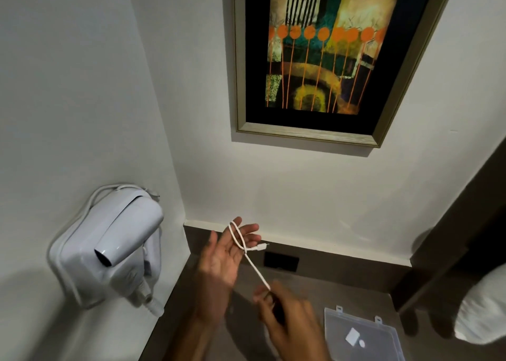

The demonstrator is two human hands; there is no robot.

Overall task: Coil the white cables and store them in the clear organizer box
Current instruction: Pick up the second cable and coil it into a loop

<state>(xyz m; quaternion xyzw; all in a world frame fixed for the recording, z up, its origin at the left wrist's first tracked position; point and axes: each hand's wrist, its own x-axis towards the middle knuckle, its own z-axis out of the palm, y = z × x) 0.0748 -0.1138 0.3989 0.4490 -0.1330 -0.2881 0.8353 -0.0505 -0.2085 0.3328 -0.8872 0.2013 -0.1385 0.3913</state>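
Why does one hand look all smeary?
In the head view, the right hand is motion-blurred while it pulls the white cable; the left hand looks sharper. The wide lens tilts the framed picture, and the dim light leaves soft shadows.

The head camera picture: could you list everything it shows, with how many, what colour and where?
Cable: one, white, looped over the left hand's fingers, running down to the right hand; plug end sticks out by the fingers.
Organizer box: one, clear plastic, on the counter at lower right.
Hair dryer: one, white, mounted on the left wall.
Painting: one, orange, green and black in a pale frame, on the back wall.
Outlet: one, black, on the counter's back ledge.
Counter: one, grey-brown, below the painting.
Pillow: one, white, right edge.
Left hand: open, palm showing, cable wound on it.
Right hand: blurred, pinching the cable's lower end.
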